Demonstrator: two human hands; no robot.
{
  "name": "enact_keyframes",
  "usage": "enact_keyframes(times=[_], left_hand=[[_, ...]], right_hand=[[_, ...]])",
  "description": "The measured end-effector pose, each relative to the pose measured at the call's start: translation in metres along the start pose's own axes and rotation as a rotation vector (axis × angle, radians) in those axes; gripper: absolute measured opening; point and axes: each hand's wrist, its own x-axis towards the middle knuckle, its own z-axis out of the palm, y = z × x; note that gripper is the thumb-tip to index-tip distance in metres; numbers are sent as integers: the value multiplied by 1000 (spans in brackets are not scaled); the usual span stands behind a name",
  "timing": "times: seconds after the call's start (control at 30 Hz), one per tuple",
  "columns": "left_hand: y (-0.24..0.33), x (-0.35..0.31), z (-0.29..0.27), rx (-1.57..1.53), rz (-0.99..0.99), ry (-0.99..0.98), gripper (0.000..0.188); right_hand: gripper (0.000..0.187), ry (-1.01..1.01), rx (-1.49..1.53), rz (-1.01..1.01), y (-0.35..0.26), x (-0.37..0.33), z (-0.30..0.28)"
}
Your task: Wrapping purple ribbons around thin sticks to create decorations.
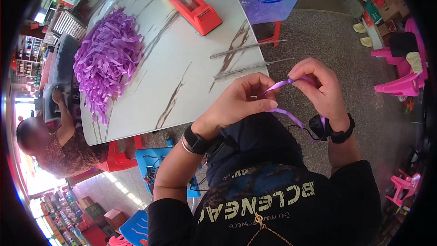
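So the purple ribbon strip sits right of centre in the frame, strung between both hands. Right hand pinches its upper end, fingers closed; left hand grips the lower part. Its long axis slants from lower left up to the right, with a tail trailing toward the lower right.
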Motion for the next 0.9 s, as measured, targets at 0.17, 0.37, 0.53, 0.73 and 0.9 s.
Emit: enact_keyframes(times=[0.17,0.37,0.53,0.73,0.9], left_hand=[[4,1,0,-137,-120,6,28],[-2,13,6,-267,-221,5,25],[-9,23,4,-317,-164,70,16],[-9,35,12,-234,-156,236,13],[-8,38,12,-359,-50,295,12]], right_hand=[[14,-96,-31,117,-7,2,-2],[14,-130,-28,39,1,4,-2],[17,-31,-113,-21,3,4,-3],[13,28,-250,181,-7,-25,-54],[13,-163,-119,429,3,-40,-88]])
